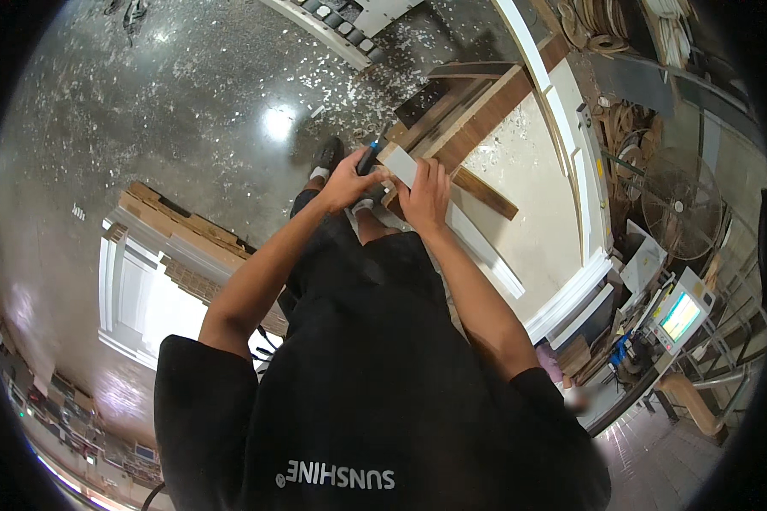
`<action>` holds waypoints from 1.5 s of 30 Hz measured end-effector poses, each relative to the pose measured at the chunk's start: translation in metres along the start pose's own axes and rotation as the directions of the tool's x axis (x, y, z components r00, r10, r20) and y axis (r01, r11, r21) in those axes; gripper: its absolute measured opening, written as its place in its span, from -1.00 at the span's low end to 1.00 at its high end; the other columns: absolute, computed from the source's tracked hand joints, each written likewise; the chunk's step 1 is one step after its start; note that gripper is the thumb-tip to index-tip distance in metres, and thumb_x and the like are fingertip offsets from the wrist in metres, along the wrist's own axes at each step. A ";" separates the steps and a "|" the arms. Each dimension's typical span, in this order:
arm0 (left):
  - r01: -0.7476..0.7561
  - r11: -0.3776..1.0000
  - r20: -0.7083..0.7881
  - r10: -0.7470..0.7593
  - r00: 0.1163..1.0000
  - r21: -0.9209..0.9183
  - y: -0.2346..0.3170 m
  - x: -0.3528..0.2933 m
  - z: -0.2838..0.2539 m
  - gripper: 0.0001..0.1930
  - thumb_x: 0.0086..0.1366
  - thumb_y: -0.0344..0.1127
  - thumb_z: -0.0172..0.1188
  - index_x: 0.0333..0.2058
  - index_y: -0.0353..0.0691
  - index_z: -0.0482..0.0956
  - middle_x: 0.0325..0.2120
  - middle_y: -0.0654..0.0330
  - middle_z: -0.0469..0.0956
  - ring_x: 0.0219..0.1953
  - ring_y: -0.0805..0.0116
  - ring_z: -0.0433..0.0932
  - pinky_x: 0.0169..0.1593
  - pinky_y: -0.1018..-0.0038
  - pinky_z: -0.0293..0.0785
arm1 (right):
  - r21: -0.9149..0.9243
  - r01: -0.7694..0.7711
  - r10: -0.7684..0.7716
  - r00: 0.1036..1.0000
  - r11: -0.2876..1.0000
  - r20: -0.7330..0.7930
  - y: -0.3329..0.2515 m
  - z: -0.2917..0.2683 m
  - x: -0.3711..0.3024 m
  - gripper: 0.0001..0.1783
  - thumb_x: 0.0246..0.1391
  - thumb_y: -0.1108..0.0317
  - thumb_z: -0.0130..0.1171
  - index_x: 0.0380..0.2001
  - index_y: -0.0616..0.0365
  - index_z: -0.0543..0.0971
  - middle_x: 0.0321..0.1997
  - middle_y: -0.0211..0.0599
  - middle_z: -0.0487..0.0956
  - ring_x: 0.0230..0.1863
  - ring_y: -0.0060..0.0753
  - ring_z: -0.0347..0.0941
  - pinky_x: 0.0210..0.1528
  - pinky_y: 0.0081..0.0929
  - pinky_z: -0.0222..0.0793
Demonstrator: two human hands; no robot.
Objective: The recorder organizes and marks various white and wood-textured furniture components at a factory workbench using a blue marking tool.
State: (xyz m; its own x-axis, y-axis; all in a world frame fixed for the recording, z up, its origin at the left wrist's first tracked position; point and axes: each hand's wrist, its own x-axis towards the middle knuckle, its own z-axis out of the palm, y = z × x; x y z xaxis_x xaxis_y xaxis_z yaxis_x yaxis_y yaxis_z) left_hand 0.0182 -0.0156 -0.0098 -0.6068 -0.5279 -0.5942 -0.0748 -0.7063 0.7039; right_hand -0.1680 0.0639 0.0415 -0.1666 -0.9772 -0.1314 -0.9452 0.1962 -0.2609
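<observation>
Fingers of the left hand (346, 182) wrap the dark, blue-marked tool (368, 159), while those of the right hand (427, 198) clamp the white strip (401, 165) near its end, beside the brown wooden frame (490, 119). Should the tool skid inward, it could nick the nearby fingertips; a slack right-hand hold could let the strip twist and scuff its edge.

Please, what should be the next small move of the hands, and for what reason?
Probably, turn the tip of the black-and-blue tool gently toward the edge of the white board. The left hand holds the tool close beside the board's end, but the tip points forward, away from the body, while the right hand appears to steady the board.
</observation>
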 end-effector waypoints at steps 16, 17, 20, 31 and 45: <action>-0.344 0.918 -0.040 0.358 0.933 0.195 0.122 -0.047 0.109 -0.17 0.10 -0.26 0.62 0.28 -0.38 0.39 0.08 0.09 0.57 0.13 0.34 0.56 0.22 0.37 0.49 | 0.726 -0.346 -0.214 0.802 0.595 0.558 0.076 -0.166 0.021 -0.17 0.18 0.05 0.48 0.36 0.22 0.37 0.20 -0.23 0.55 0.22 -0.34 0.43 0.29 -0.34 0.35; -0.355 0.907 -0.059 0.377 0.924 0.227 0.120 -0.042 0.113 -0.19 0.11 -0.27 0.62 0.27 -0.40 0.39 0.06 0.04 0.58 0.12 0.30 0.57 0.20 0.36 0.50 | 0.696 -0.366 -0.197 0.785 0.618 0.588 0.079 -0.169 0.021 -0.18 0.18 0.03 0.47 0.34 0.22 0.38 0.17 -0.24 0.55 0.20 -0.35 0.43 0.27 -0.35 0.36; -0.314 0.910 -0.086 0.348 0.934 0.272 0.130 -0.042 0.133 -0.20 0.12 -0.30 0.60 0.27 -0.40 0.38 0.05 0.01 0.58 0.12 0.28 0.56 0.19 0.34 0.50 | 0.628 -0.340 -0.108 0.819 0.700 0.564 0.083 -0.168 0.002 -0.15 0.12 -0.01 0.50 0.32 0.20 0.40 0.16 -0.20 0.56 0.20 -0.29 0.45 0.25 -0.32 0.38; -0.162 0.973 -0.283 0.204 0.937 0.165 0.090 -0.037 0.097 -0.57 0.30 -0.36 0.39 0.10 -0.21 0.48 -0.40 0.35 0.49 -0.45 0.54 0.41 -0.34 0.46 0.45 | 0.161 -0.240 0.264 0.953 0.957 -0.149 0.152 -0.084 -0.179 -0.13 -0.16 0.23 0.46 0.31 0.07 0.45 0.32 -0.11 0.50 0.33 -0.02 0.42 0.42 -0.12 0.29; 0.048 0.995 -0.524 0.006 0.852 0.089 0.038 -0.016 0.035 -0.65 0.26 -0.14 0.47 -0.29 -0.29 0.56 -0.57 0.29 0.36 -0.61 0.43 0.26 -0.47 0.38 0.31 | 0.187 -0.231 0.245 0.968 0.955 -0.054 0.278 -0.041 -0.263 -0.33 -0.07 0.19 0.52 0.15 0.01 0.56 0.13 -0.30 0.62 0.23 -0.15 0.50 0.28 -0.15 0.41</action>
State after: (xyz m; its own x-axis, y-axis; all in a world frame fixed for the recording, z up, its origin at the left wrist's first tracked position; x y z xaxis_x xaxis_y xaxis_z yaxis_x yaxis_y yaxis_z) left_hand -0.0021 -0.0173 0.0399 -0.1026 -0.7011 -0.7057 -0.1741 -0.6858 0.7066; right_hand -0.3987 0.3725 0.0430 -0.4077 -0.9024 -0.1396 -0.8115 0.4281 -0.3978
